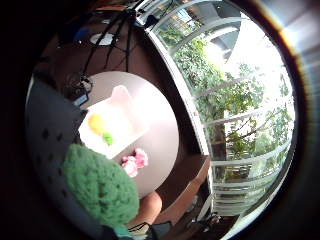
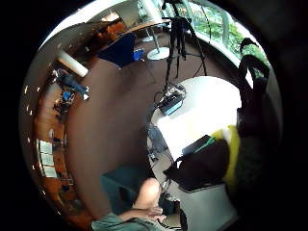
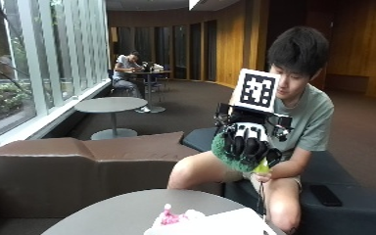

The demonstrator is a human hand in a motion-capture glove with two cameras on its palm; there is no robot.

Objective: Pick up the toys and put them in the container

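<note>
My gloved right hand [image 3: 248, 142] is raised well above the round table [image 3: 109, 215], with its fingers curled round a green knitted toy [image 3: 227, 155]. A yellow-green tip hangs below the hand. The same green toy [image 1: 100, 186] fills the near part of the little finger side palm view. Below on the table [image 1: 162, 140] stands a white container [image 1: 121, 96] with a yellow toy [image 1: 96, 122] and a small green toy [image 1: 108, 138] inside. A pink toy [image 1: 135, 161] lies on the table beside the container. The outside view shows the pink toy [image 3: 168, 217] next to the container [image 3: 223, 223].
A brown bench [image 3: 77, 166] stands behind the table, along the windows. A black tripod [image 1: 112, 40] stands on the floor beyond the table. A black device with cables [image 2: 171, 102] lies at the table's edge. A phone [image 3: 325, 195] rests on the seat beside the person.
</note>
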